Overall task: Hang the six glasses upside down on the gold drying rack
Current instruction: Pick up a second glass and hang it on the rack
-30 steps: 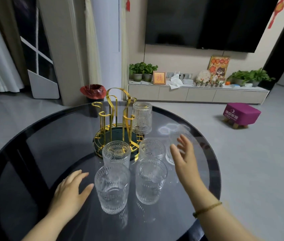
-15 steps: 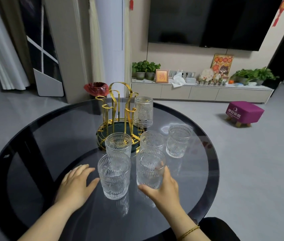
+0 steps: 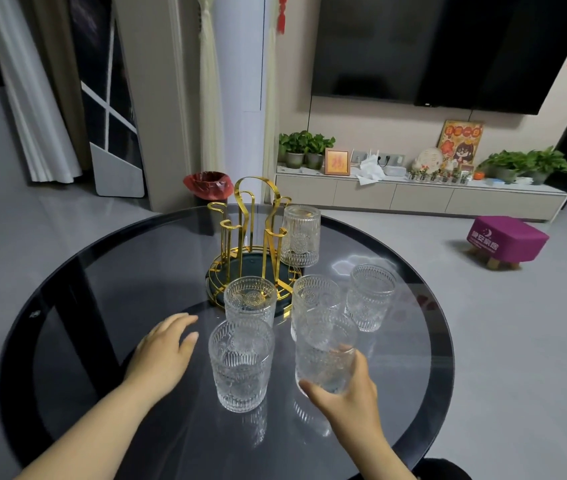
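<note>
The gold drying rack [image 3: 251, 233] stands on a dark green base at the middle of the round glass table [image 3: 109, 271]. One ribbed glass [image 3: 300, 236] hangs upside down on its right prong. My right hand [image 3: 351, 393] grips the base of a glass [image 3: 325, 351] lifted a little off the table. A near-left glass [image 3: 240, 365] stands upright beside it. Behind stand three more upright glasses: one [image 3: 250, 299] in front of the rack, one [image 3: 315, 294] in the middle, one [image 3: 370, 296] at the right. My left hand [image 3: 164, 351] rests flat on the table, fingers apart.
A red-lined bin [image 3: 208, 184] stands behind the table. A low cabinet [image 3: 420, 199] with plants and a television above it lines the far wall. A purple stool [image 3: 505, 239] sits on the floor at the right.
My right hand came back from the far-right glass, closed on the near-right glass and has raised it off the table. My left hand stayed flat on the table.
</note>
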Motion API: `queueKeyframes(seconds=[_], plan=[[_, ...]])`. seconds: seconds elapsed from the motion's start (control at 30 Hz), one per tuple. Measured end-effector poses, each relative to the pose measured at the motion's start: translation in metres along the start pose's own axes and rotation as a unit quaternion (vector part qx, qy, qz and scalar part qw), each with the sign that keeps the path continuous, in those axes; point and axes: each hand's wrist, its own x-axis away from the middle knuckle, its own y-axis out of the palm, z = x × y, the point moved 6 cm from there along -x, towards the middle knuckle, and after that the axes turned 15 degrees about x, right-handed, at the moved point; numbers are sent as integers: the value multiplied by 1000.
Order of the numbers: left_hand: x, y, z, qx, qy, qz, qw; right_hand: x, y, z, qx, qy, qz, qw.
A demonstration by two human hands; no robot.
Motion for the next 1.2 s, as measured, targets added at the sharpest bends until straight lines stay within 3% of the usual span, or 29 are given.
queueKeyframes(seconds=[0.17, 0.37, 0.5, 0.63, 0.9, 1.2], plan=[[-27, 4, 11, -47, 7, -53, 997, -4, -32, 0, -45, -15, 33, 998], [-58, 10, 12, -91, 1, -87, 992, -35, -86, -40, -4, -53, 87, 995], [-74, 10, 4, -130, 16, -103, 986, -74, -105, -80, 20, -92, 58, 994], [-82, 19, 2, -112, 41, -112, 987, -118, -112, -113, 18, -74, 25, 997], [-95, 31, -11, -77, 68, -81, 991, -203, -114, -185, 83, -139, 57, 985], [-103, 33, -17, -54, 51, -61, 995, -268, -68, -238, 180, -201, 2, 963]])
